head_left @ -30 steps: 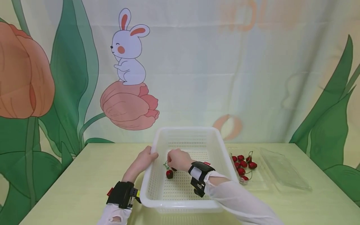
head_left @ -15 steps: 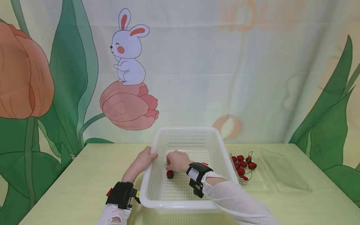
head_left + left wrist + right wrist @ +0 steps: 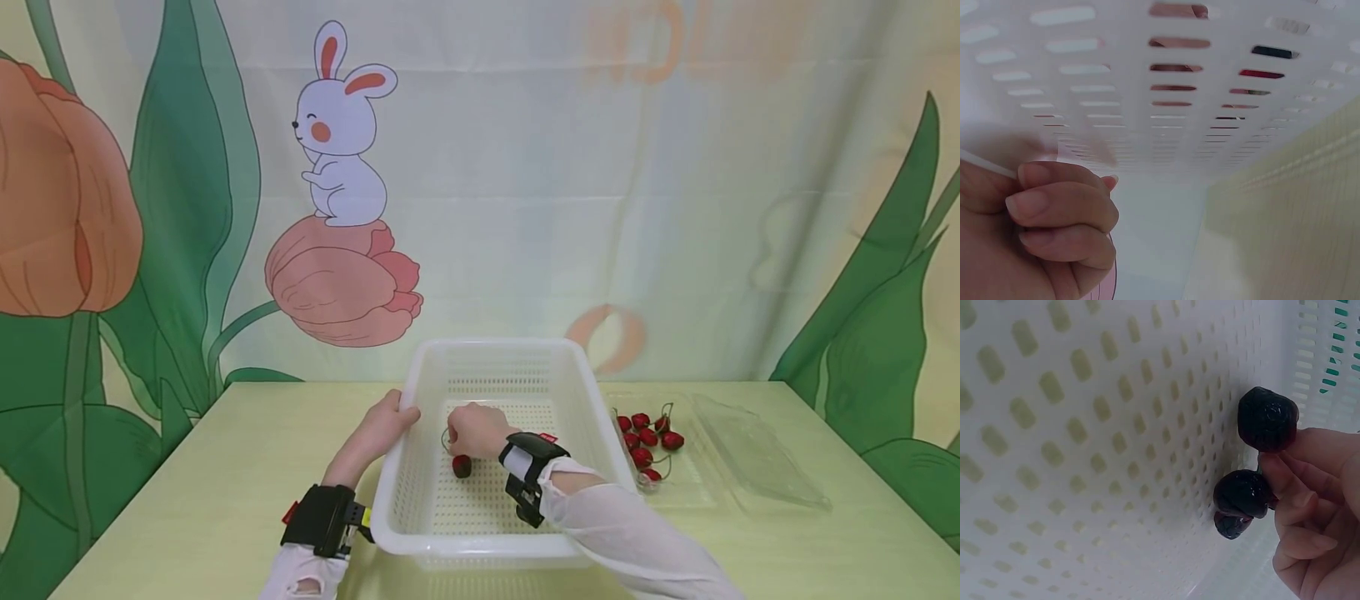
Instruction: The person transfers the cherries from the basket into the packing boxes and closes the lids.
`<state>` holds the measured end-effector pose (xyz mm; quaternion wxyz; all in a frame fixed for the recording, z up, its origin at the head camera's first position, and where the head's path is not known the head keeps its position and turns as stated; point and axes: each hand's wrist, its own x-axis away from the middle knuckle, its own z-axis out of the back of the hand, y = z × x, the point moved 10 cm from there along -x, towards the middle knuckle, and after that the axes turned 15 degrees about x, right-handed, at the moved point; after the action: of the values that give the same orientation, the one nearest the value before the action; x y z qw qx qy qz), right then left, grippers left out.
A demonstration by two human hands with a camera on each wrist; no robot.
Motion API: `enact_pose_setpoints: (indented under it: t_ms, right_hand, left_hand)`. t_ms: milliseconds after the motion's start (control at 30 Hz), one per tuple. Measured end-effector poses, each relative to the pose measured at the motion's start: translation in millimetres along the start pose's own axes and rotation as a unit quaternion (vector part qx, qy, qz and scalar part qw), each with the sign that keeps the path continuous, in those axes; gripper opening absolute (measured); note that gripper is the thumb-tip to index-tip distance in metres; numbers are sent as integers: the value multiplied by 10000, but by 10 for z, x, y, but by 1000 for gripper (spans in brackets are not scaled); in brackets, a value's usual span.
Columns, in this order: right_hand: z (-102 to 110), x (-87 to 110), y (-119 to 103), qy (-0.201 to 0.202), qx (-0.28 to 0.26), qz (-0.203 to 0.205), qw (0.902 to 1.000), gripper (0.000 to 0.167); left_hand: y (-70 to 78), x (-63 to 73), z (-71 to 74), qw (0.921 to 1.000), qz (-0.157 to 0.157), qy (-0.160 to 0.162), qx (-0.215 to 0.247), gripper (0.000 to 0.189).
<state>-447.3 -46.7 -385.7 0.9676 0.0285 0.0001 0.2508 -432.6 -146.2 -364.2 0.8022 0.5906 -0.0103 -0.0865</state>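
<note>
A white perforated plastic basket [image 3: 483,546] stands in the middle of the table. My left hand [image 3: 390,421] grips its left rim, fingers curled over the edge, as the left wrist view shows from outside the wall [image 3: 1204,81]. Inside the basket is my right hand [image 3: 476,429], low over the floor. In the right wrist view its thumb and finger pinch at a dark red cherry [image 3: 1266,419], close to the perforated floor. More dark cherries [image 3: 1241,494] lie right beside those fingertips. From the head, one cherry [image 3: 461,467] shows just below the hand; the hand hides the others.
Right of the basket, several red cherries [image 3: 647,437] with stems lie in a clear plastic tray [image 3: 697,492]. Beyond it is a clear plastic lid [image 3: 757,454]. A printed curtain [image 3: 495,208] hangs behind the pale table [image 3: 247,475].
My right hand has shifted slightly inside the basket, and the visible cherry has moved a little to the right. A second cherry, partly visible earlier, is now hidden. The left hand stays on the rim.
</note>
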Motion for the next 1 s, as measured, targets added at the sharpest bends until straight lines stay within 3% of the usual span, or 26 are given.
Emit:
enact_pose_setpoints:
  t_ms: [200, 633, 1000]
  right_hand:
    - [0, 2, 14, 37, 75, -35, 10000, 11]
    - [-49, 10, 24, 15, 502, -104, 9987, 22]
    - [-119, -28, 23, 270, 859, -30, 9959, 20]
  left_hand:
    - [-15, -11, -6, 10000, 28, -8, 44, 30]
    - [-17, -9, -13, 10000, 60, -6, 64, 31]
    - [-24, -19, -13, 10000, -2, -20, 23, 32]
